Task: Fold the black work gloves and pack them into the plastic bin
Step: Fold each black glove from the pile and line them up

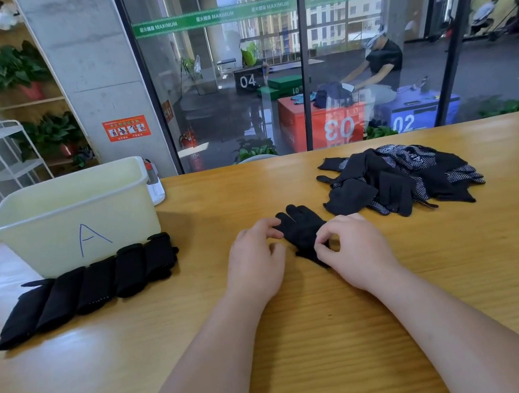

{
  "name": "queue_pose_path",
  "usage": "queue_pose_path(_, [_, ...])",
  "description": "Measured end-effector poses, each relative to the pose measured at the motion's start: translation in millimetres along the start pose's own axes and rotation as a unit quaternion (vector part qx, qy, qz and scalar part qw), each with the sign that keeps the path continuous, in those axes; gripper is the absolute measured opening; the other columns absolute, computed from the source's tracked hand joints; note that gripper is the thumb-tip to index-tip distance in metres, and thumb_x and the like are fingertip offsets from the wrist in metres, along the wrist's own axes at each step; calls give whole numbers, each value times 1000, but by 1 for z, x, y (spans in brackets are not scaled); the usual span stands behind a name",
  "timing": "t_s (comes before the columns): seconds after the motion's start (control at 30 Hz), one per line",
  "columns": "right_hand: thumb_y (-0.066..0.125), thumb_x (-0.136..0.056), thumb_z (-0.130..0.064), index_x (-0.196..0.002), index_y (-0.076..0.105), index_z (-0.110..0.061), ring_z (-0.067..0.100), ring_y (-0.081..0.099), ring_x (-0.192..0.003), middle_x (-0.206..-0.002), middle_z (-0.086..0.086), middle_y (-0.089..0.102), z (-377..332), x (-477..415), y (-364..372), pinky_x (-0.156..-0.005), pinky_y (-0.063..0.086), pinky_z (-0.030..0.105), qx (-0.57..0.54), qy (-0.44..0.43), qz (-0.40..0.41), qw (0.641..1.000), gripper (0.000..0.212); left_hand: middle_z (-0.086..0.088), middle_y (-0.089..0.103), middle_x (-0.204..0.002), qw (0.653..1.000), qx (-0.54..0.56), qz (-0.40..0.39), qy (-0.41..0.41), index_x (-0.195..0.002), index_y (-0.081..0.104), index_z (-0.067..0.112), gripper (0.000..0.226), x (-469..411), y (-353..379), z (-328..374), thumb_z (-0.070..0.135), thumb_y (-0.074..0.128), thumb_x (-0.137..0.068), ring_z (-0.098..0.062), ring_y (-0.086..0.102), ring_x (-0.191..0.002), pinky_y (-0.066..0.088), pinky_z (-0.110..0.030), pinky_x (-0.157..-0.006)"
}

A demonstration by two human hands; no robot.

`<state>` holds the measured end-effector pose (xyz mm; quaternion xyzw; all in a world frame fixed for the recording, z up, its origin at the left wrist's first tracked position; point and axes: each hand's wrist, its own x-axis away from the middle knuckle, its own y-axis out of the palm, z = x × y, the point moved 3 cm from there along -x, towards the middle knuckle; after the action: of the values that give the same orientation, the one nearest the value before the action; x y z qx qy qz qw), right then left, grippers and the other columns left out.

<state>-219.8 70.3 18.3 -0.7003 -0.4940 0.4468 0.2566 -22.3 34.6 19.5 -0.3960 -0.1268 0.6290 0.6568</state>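
Now left hand [254, 255] and right hand [351, 246] pinch 1 black knit work glove [302, 227]; square its edges between both grips first.

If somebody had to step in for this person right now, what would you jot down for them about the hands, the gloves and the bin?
Left hand: pinches the finger end of one glove lying on the table.
Right hand: pinches the same glove nearer its cuff.
Done: a row of folded gloves lies on the table in front of the bin, outside it.
Left: finish this glove, fold the pile at the right, then pack everything into the bin. The bin's bottom is hidden from view.
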Motion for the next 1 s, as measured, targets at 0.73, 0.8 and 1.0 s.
queue_pose_path(0.73, [75,-97,-40,-97,80,-35,2,70,-89,-90,-18,77,8,0,-19,-74,53,28,-235,118,16,965,7,20,64,-119,998,1,69,5,-128,68,30,34,-1,-6,2,14,59,-99,-6,52,-118,45,-31,-107])
queue_pose_path(0.8, [76,-95,-36,-96,78,-35,10,72,-83,-85,-12,77,13,1,-24,-70,56,33,-268,182,45,945,2,19,62,-120,996,7,84,7,-128,68,28,33,0,-8,2,13,59,-100,-6,51,-119,43,-29,-109])
queue_pose_path(1.0, [73,-97,-31,-97,66,-31,17,66,-72,-82,-3,73,16,3,-31,-72,59,45,-249,215,66,942,7,24,57,-117,997,28,67,6,-126,66,31,29,3,-10,5,17,59,-101,-1,51,-118,46,-28,-105])
